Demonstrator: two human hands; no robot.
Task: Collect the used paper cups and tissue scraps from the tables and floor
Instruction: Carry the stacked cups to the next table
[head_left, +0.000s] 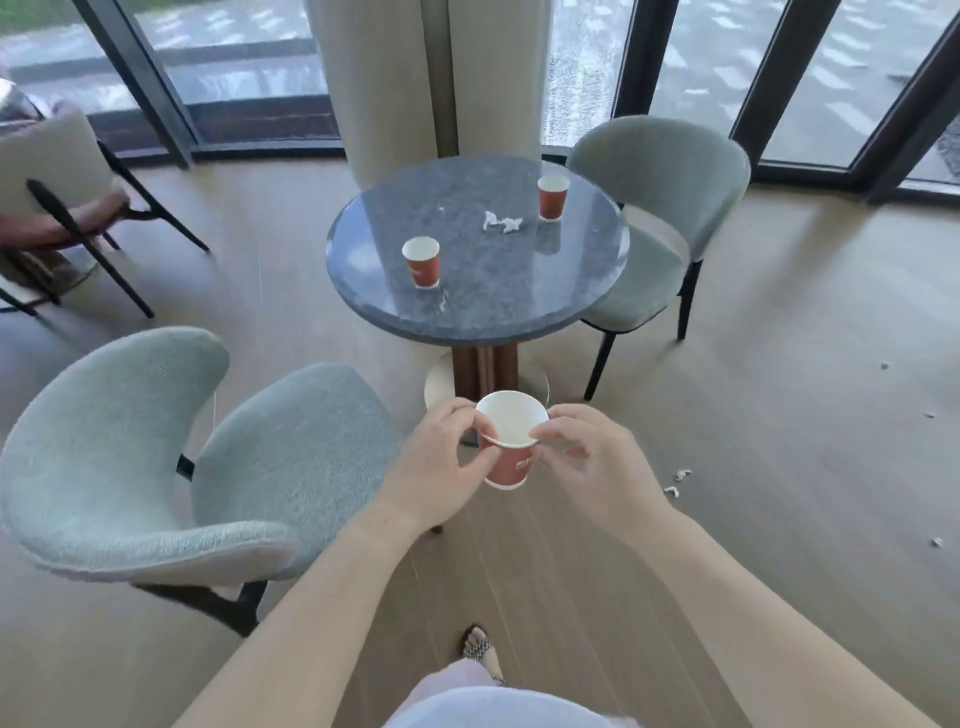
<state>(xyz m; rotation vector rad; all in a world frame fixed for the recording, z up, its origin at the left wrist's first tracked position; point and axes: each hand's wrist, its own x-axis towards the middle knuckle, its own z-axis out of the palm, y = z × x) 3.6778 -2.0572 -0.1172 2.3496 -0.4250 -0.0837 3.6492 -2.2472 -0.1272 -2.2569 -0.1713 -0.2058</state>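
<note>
Paper cup (511, 444) near-upright, mouth up, rim in pinch of left hand (445, 460) and right hand (592, 465)

A round grey stone-topped bench (478, 317) on a wooden pedestal (485, 370) stands on the pale plank floor (779, 338). One grey-green upholstered chair (130, 447) sits near left, a matching chair (660, 208) far right, a black-legged chair (57, 171) far left. A beige curtain (488, 78) hangs before dark-framed windows (691, 52) bright with daylight

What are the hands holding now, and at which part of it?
One red paper cup, held at its rim: the left hand pinches the left side, and the right hand pinches the right side.
</note>
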